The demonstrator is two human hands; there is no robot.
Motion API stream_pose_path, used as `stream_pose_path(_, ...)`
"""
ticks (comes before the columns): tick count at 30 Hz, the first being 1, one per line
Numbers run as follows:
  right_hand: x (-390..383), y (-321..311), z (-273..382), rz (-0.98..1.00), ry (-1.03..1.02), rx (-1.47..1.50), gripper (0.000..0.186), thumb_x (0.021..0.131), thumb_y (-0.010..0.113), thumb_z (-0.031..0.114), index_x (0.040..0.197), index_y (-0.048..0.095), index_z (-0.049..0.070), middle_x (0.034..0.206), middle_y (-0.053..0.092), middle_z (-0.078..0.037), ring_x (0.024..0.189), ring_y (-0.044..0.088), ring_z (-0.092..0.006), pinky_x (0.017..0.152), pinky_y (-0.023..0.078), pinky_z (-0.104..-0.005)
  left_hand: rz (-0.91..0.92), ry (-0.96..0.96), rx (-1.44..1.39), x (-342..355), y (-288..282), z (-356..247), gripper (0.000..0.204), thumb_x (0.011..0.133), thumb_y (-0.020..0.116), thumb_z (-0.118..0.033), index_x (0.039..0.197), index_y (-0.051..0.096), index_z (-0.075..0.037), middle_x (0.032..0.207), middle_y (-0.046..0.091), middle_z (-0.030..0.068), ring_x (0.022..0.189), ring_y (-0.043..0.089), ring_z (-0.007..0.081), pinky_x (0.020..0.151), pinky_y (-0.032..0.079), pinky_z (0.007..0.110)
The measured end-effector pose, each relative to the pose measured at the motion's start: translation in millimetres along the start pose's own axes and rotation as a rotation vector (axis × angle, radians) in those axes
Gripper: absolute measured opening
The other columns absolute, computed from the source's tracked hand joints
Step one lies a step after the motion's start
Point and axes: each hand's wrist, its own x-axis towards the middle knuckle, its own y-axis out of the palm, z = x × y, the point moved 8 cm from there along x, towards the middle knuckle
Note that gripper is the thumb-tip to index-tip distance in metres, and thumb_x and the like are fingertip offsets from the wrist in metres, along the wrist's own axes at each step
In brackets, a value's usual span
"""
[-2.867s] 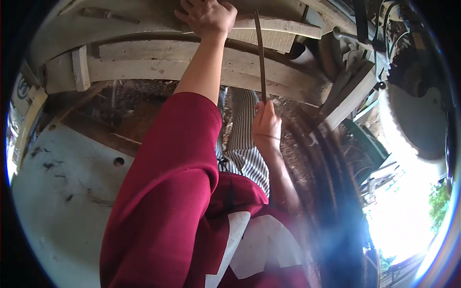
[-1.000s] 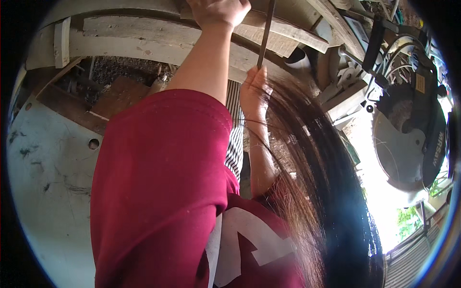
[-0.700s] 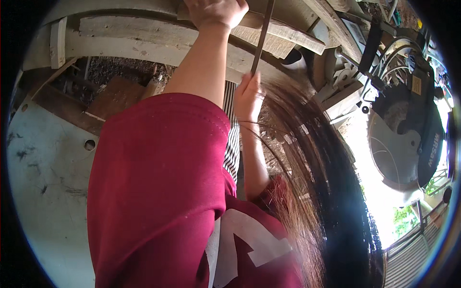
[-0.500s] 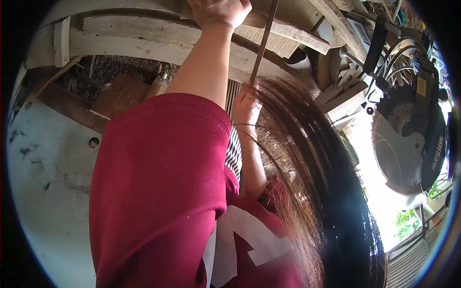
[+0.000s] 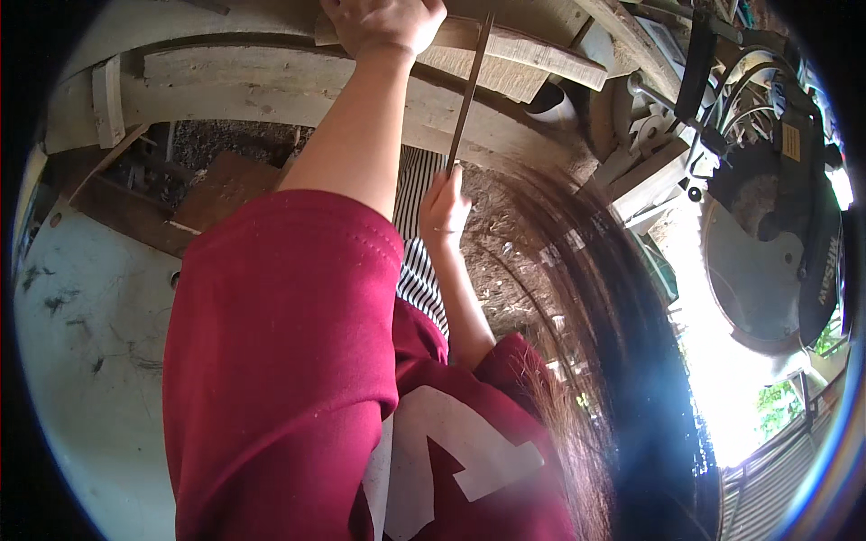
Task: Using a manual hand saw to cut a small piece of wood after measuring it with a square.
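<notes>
My left hand (image 5: 388, 25) rests at the top of the view on a short wooden piece (image 5: 550, 59) lying across a beam; its fingers are cut off by the picture edge. My right hand (image 5: 445, 212) is closed round the near end of a long, thin, dark metal blade (image 5: 472, 95). The blade points away from me and crosses the wooden piece, to the right of my left hand. It shows almost edge-on, so its kind is hard to tell. My fingers hide its near end.
Long dark hair (image 5: 622, 316) hangs on the right and covers part of the ground. Beyond it stands a machine with a round toothed blade (image 5: 749, 203). A pale sheet (image 5: 90, 361) lies on the left. A wooden beam (image 5: 244, 81) runs across the far side, with a pipe (image 5: 552, 106) beside it.
My right hand has drawn nearer to me with the blade, and more of the hand now shows. The hair has swung right, away from it. The whole view has shifted slightly.
</notes>
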Motion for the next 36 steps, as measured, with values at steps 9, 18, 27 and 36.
stream_pose_path(9, 56, 8, 18, -0.074, -0.012, 0.258, 0.017, 0.089, 0.04, 0.014, 0.084, 0.047, 0.0, 0.046, 0.047, -0.009, 0.036, 0.05, -0.0192, 0.035, 0.038, -0.0288, -0.012, 0.011, -0.009, 3, -2, 2, 0.039, 0.067, 0.055, -0.018, 0.105, 0.055, -0.008, 0.119, 0.044, 0.0202, 0.113, 0.039, 0.0358, 0.094, 0.031, 0.045)
stream_pose_path(18, -9, 21, -19, -0.097, -0.02, 0.175, 0.025, 0.089, 0.041, 0.016, 0.097, 0.048, -0.007, 0.053, 0.051, -0.014, 0.038, 0.049, -0.0279, 0.042, 0.042, -0.035, -0.015, 0.011, -0.029, 0, 2, -2, 0.038, 0.068, 0.054, -0.018, 0.105, 0.056, -0.009, 0.119, 0.045, 0.02, 0.113, 0.039, 0.0354, 0.094, 0.031, 0.045)
stream_pose_path(27, 41, 8, 15, -0.102, -0.046, 0.097, 0.026, 0.088, 0.044, 0.014, 0.099, 0.047, -0.009, 0.052, 0.051, -0.016, 0.039, 0.051, -0.0296, 0.041, 0.042, -0.0352, -0.002, 0.006, 0.031, 1, 2, 3, 0.039, 0.068, 0.055, -0.019, 0.106, 0.053, -0.01, 0.12, 0.044, 0.0194, 0.114, 0.038, 0.0346, 0.095, 0.031, 0.045)
stream_pose_path(36, 67, -7, 16, -0.186, -0.19, 0.135, 0.016, 0.089, 0.041, 0.015, 0.088, 0.048, 0.0, 0.05, 0.048, -0.013, 0.038, 0.045, -0.025, 0.037, 0.036, -0.0344, 0.018, 0.016, -0.002, 0, 4, -6, 0.039, 0.069, 0.054, -0.02, 0.107, 0.054, -0.011, 0.121, 0.043, 0.0186, 0.116, 0.037, 0.0347, 0.095, 0.03, 0.045)
